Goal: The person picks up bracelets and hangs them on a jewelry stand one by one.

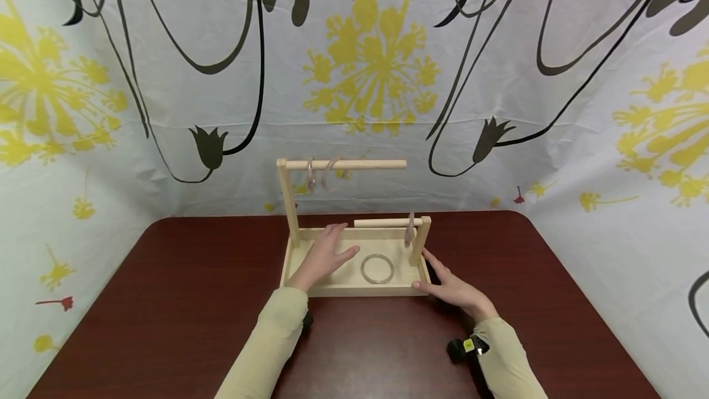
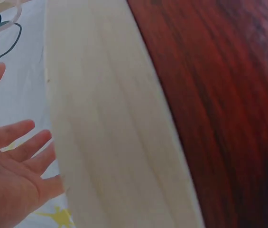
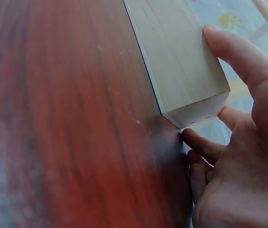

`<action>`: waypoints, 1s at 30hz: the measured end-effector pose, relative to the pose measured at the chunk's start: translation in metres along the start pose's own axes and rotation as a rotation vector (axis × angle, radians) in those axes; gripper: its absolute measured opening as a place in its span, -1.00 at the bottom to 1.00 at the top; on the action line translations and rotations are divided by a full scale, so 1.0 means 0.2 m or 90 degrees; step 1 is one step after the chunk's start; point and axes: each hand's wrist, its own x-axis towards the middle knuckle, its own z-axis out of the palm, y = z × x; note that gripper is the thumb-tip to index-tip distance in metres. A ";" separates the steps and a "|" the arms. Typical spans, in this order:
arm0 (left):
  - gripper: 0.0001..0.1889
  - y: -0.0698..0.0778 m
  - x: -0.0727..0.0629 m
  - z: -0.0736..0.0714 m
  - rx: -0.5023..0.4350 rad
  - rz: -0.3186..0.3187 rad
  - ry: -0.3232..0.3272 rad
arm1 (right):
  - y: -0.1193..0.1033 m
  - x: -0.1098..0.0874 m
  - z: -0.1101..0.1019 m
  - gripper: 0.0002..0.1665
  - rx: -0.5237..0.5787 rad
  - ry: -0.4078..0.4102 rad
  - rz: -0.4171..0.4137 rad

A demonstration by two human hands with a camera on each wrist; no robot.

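Observation:
A pale wooden jewelry stand [image 1: 338, 292] has a shallow tray base and two horizontal bars. Two pinkish bangles [image 1: 311, 176] hang on the higher left bar [image 1: 365, 164], and one bangle [image 1: 409, 230] hangs on the lower right bar [image 1: 379, 223]. Flat in the tray lies another bangle [image 1: 378, 269]. My left hand [image 1: 327, 254] hovers over the tray's left half, fingers spread and holding nothing. At the front right corner, my right hand [image 1: 456, 291] grips the tray, thumb at the top of the front wall and fingers against the right side.
The stand rests on a dark red-brown table [image 1: 194, 300]. Behind and beside the table hangs a white cloth [image 1: 354, 97] printed with yellow flowers and dark stems. The right post [image 1: 421, 242] rises near my right fingertips; the taller left post [image 1: 289, 202] stands beyond my left hand.

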 end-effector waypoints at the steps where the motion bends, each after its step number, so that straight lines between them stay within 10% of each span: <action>1: -0.30 0.00 0.00 0.01 -0.007 0.000 -0.012 | 0.01 0.00 0.00 0.18 0.000 0.000 -0.003; 30: -0.36 0.07 0.04 0.18 0.036 0.052 -0.175 | -0.04 0.00 0.03 0.13 0.086 0.013 0.010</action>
